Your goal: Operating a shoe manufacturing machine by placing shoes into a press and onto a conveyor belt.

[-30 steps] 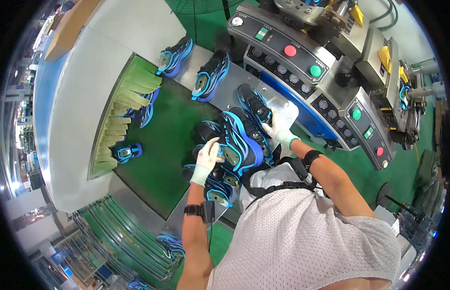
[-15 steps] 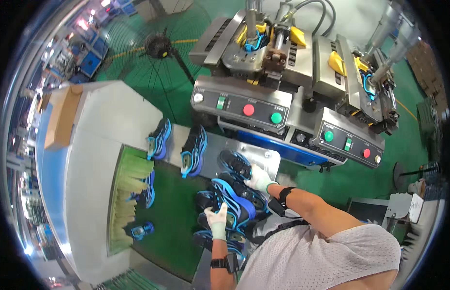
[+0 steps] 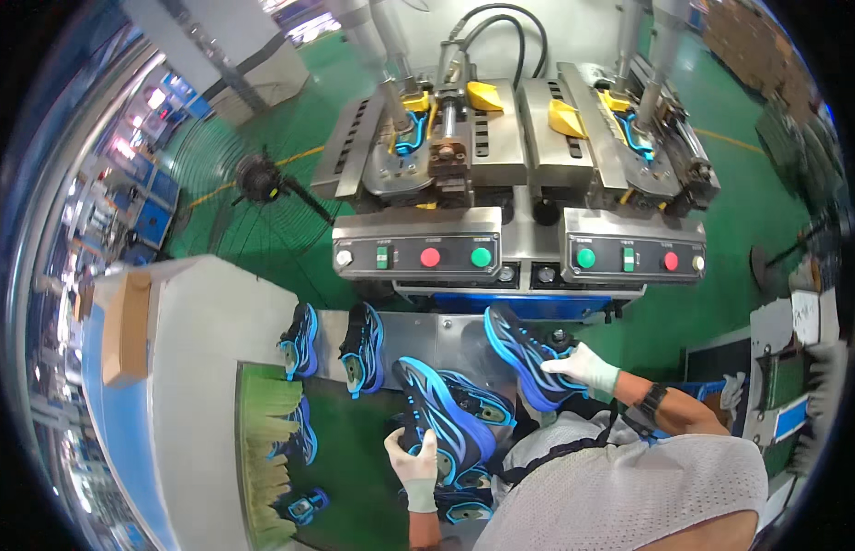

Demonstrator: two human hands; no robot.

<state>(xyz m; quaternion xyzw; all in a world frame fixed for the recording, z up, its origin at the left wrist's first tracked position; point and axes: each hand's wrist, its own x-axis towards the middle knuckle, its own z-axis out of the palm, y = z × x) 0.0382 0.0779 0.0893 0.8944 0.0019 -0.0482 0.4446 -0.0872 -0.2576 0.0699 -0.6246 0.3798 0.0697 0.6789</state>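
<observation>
My left hand (image 3: 414,468), in a white glove, is closed on the heel end of a black sneaker (image 3: 453,418) with a blue-to-purple sole, its toe pointing away from me. To the right, my gloved right hand (image 3: 583,367) grips another sneaker (image 3: 526,358) of the same kind, tilted with its sole side facing left. Between and beneath them lie more such sneakers, among them one blue-trimmed sneaker (image 3: 478,399) with its opening showing. Parts of the lower pile are hidden by the held shoe and my arm.
Two sneakers stand on the metal ledge (image 3: 418,335), and others lie on the green belt (image 3: 349,441) by a bristle curtain (image 3: 266,459). Beyond stands a two-station press (image 3: 501,156) with button panels. A floor fan (image 3: 260,179) is at far left.
My right hand has lifted a sneaker and swung it rightward, turning its sole side into view. My left hand keeps hold of its sneaker. The whole view has shifted, bringing the press panels level.
</observation>
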